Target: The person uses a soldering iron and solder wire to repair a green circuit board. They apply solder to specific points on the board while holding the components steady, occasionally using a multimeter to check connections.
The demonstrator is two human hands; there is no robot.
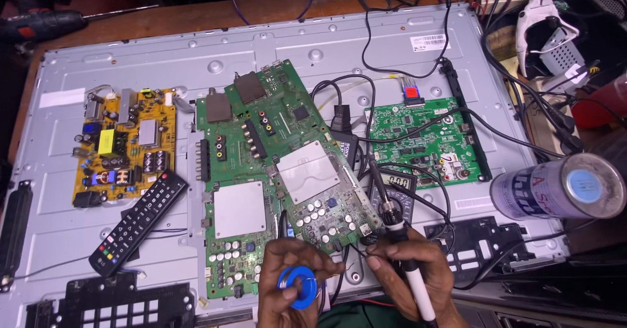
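While your left hand (287,282) grips the blue solder spool (297,287) and your right hand (408,276) clasps the soldering iron (400,249), its tip meets the tilted green circuit board (294,164) on the metal panel (392,47). That board looks light, stiff, fragile: hold its edges. Keep to the iron's white handle.

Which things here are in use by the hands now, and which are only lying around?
In use:
- left hand holding blue solder spool
- right hand holding soldering iron
- tilted green circuit board under the iron tip

Lying about:
- remote control
- yellow power board
- spray can
- multimeter
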